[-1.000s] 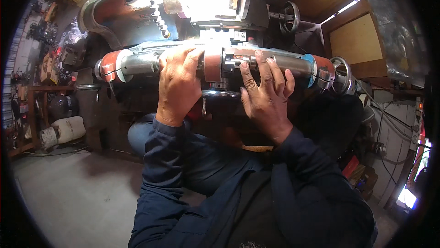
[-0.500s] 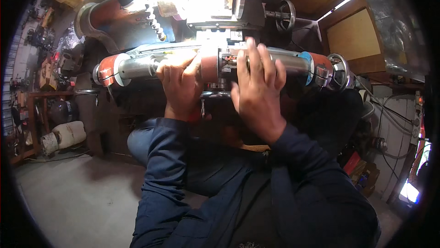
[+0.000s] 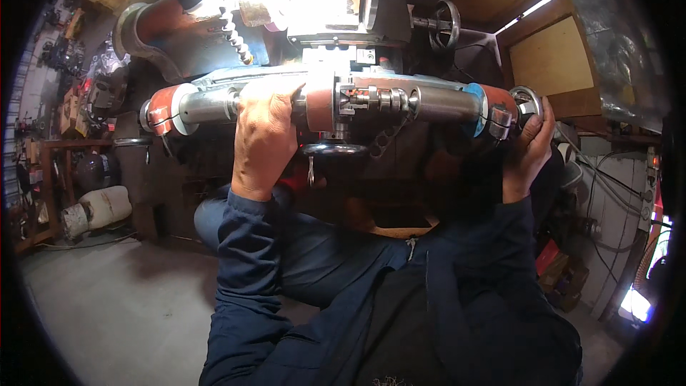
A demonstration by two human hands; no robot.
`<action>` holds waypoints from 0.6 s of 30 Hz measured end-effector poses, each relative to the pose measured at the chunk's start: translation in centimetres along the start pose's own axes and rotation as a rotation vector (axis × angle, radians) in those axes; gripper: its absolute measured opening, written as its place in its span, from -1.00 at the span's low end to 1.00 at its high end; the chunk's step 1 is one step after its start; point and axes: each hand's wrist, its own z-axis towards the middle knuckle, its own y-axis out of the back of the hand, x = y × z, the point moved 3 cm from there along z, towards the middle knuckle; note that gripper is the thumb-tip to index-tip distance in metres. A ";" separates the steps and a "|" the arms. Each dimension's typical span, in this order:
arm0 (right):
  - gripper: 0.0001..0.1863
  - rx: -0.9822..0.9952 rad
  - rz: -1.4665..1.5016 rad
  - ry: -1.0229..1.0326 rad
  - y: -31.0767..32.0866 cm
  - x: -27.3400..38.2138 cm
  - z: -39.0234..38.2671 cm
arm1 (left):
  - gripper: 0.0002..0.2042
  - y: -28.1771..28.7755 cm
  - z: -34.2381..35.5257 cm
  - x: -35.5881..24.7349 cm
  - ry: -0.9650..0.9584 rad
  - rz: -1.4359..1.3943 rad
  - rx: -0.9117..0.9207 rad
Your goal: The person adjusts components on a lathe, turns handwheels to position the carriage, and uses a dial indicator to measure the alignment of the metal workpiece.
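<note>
A long fixture crosses the view, with red end clamps (image 3: 165,116), steel cylinders (image 3: 449,105) and a red middle block (image 3: 317,111). My left hand (image 3: 264,139) is closed over the fixture just left of the middle block; whatever its fingers grip is hidden under them. My right hand (image 3: 529,150) is closed on the chrome handwheel (image 3: 527,97) at the fixture's right end. Between the middle block and the right cylinder sits a small stepped steel shaft (image 3: 381,98). A horizontal handwheel (image 3: 333,149) hangs below the block.
A brightly lit machine head with a segmented hose (image 3: 234,32) stands beyond the fixture, beside red-painted casting (image 3: 161,25) and another handwheel (image 3: 446,25). A white cylinder (image 3: 107,207) lies on the floor at left. Cables run down the right wall.
My right hand has left the middle of the fixture and moved right onto the end handwheel, uncovering the small shaft. My left hand stays near the middle, slightly further left.
</note>
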 end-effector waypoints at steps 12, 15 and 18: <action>-0.65 0.522 -0.231 0.008 -0.7 1.0 7.7 | -0.57 -2.2 -1.2 0.6 -0.021 -0.007 -0.247; -0.63 0.933 -0.245 -0.103 -2.7 -0.8 9.7 | -0.59 -2.4 -1.3 0.5 -0.014 -0.003 -0.243; -0.56 1.239 -0.412 -0.117 -4.3 -0.8 11.2 | -0.61 -2.1 -1.3 0.7 -0.006 -0.008 -0.243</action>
